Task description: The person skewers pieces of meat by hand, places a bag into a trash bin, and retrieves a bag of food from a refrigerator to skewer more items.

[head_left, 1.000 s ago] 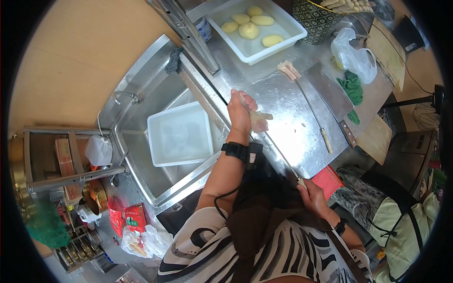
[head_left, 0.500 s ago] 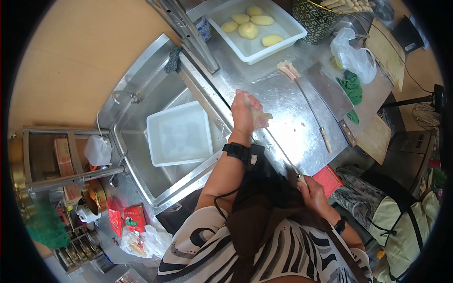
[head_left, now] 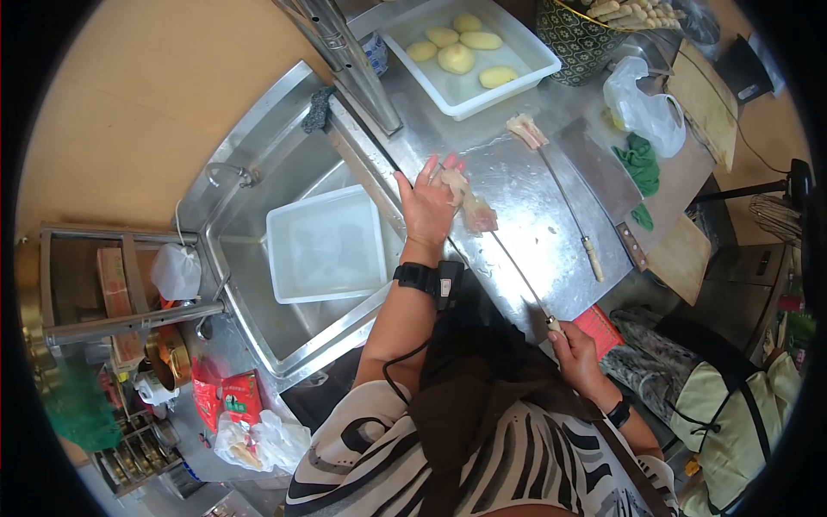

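Note:
My left hand [head_left: 428, 207] is open, palm up and fingers spread, over the steel counter. A pale, thin piece of raw meat [head_left: 454, 183] lies against its fingers. Close beside that, more raw meat [head_left: 480, 214] sits on the tip of a long metal skewer [head_left: 519, 280]. The wooden handle of this skewer is gripped in my right hand [head_left: 582, 351], near the counter's front edge. Farther right, a second skewer [head_left: 564, 196] lies on the counter with raw meat [head_left: 527, 132] on its end.
A white tub of peeled potatoes [head_left: 456, 59] stands at the back. To the right lie a cleaver [head_left: 600, 170], a green cloth [head_left: 639, 164] and a plastic bag [head_left: 644, 102]. The sink [head_left: 250, 284] on the left holds a white tub [head_left: 327, 244]. A patterned bin [head_left: 573, 43] contains several wooden-handled sticks.
My left hand has opened from around the meat and turned palm up, shifting slightly left. A pale piece now shows against its fingers. My right hand stays on the skewer handle.

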The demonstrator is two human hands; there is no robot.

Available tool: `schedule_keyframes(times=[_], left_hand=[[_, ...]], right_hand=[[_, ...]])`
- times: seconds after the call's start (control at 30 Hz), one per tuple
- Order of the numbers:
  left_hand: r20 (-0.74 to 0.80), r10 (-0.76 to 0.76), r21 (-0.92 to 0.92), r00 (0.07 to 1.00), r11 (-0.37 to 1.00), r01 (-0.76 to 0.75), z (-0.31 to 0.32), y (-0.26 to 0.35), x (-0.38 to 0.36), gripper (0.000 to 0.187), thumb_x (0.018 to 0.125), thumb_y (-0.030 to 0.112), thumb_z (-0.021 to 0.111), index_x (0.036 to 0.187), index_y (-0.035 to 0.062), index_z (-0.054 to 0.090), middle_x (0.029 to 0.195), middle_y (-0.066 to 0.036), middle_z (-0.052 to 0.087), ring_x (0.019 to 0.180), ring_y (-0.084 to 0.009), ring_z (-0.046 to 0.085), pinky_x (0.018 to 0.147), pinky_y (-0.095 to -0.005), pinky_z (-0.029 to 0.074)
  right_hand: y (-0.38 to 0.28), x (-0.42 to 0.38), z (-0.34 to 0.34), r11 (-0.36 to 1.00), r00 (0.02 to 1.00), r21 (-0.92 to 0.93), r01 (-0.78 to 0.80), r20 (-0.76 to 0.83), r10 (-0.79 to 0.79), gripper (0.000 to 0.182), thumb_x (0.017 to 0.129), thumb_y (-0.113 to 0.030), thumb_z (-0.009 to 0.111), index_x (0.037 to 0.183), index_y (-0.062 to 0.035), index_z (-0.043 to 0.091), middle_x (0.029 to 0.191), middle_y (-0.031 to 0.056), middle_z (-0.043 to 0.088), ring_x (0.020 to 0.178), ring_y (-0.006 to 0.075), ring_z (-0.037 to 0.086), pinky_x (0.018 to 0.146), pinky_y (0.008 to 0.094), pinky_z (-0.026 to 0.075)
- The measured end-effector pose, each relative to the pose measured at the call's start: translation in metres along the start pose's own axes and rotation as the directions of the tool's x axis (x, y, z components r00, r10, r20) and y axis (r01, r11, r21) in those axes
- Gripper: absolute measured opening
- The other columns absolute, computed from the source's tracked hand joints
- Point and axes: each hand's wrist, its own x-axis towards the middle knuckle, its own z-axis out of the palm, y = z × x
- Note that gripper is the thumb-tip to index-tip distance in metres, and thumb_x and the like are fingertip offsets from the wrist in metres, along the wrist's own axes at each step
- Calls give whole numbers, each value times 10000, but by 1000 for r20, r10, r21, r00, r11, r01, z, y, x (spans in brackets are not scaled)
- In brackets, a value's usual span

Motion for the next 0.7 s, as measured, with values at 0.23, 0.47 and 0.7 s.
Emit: schedule_keyframes(times=[0.23,0.47,0.7], left_hand=[[17,-110,70,994,992,109,15,-10,-10,695,861,612,309,1269,50,352,1267,-187,416,1152,-333,422,977,-478,333],[75,-94,65,993,994,89,18,-7,-6,595,876,563,357,1235,89,392,1201,-146,448,1099,-312,460,933,-459,374],[-13,-112,63,994,992,112,35,-16,-9,456,906,474,386,1194,122,426,1114,-127,482,1014,-290,506,895,-442,405]], right_hand=[[3,1,3,998,1000,69,3,3,-3,180,891,-152,529,985,-4,564,607,-38,460,531,34,400,473,209,346],[-3,2,0,999,1000,45,8,-15,-7,189,883,-144,537,1000,2,567,632,-12,491,570,56,438,514,225,379],[-1,3,3,998,995,-38,52,-87,-55,200,866,-133,554,1005,11,572,708,61,576,651,99,520,595,252,431]])
